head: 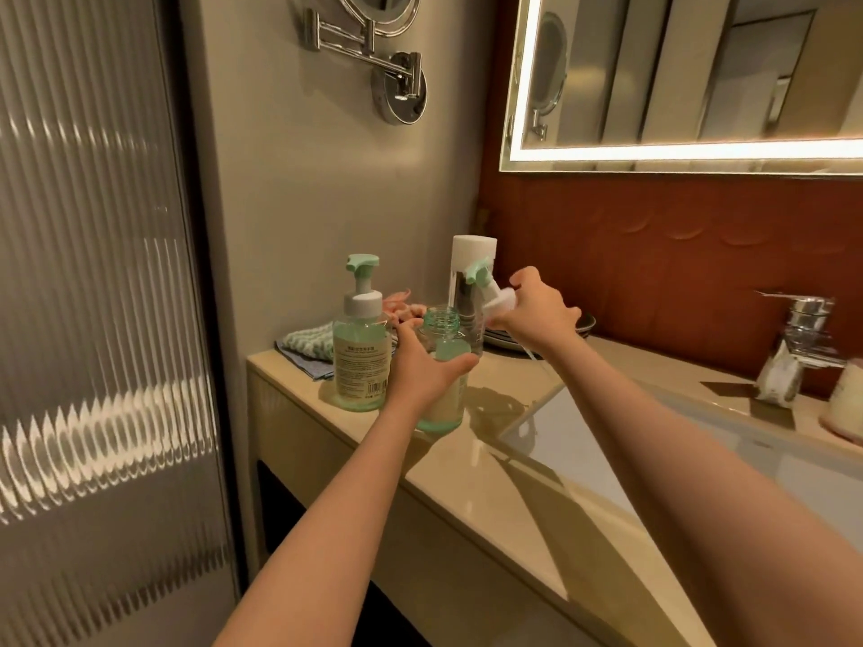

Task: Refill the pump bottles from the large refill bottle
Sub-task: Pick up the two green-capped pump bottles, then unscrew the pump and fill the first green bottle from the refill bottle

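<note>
The fingers of my left hand point(420, 371) curl round the open pump bottle point(441, 322), which stands on the bench point(467, 464). My right hand point(537, 315) grips its removed pump head point(497, 303), tube dangling. I'd worry that the tube drips, or that my wrist knocks the capped pump bottle point(359, 361) just beside.
</note>
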